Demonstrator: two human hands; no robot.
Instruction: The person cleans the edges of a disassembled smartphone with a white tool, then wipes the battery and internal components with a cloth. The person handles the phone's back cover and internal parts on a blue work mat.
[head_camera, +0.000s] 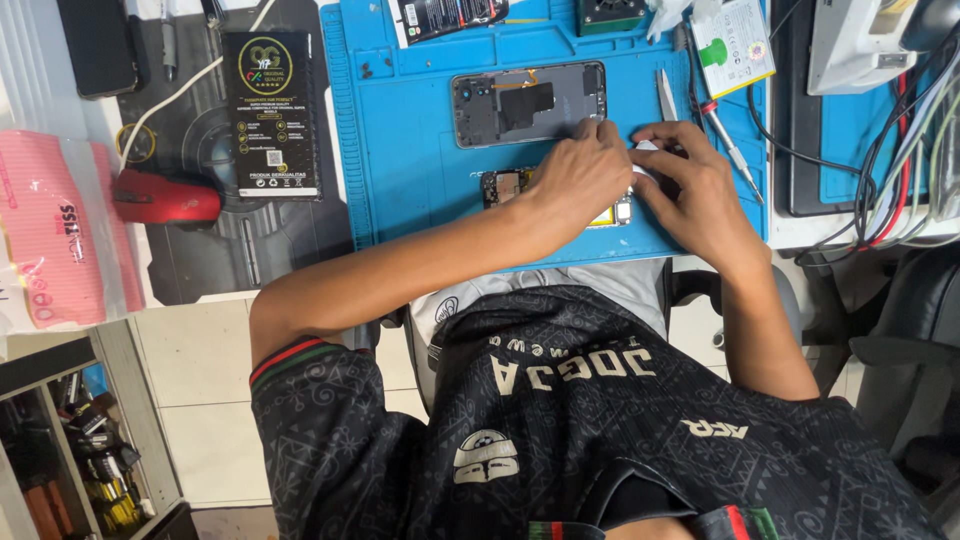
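Left hand: the left hand (583, 172) lies curled, knuckles up, on the small phone part (500, 187); I cannot tell if its fingers pinch anything.
Right hand: the right hand (690, 185) is bent, its fingertips pinching a small white piece (647, 147) just beside the left hand.
Phone part: it lies on the blue mat (400, 150), mostly hidden under both hands, with its long axis running left to right; one dark end shows to the left of the left hand, which is nearer.
Phone frame: the open phone frame (527, 103) lies just above the hands, parallel to the part.
Nearby: tweezers (667, 95) and a screwdriver (728, 143) lie just above the right hand.
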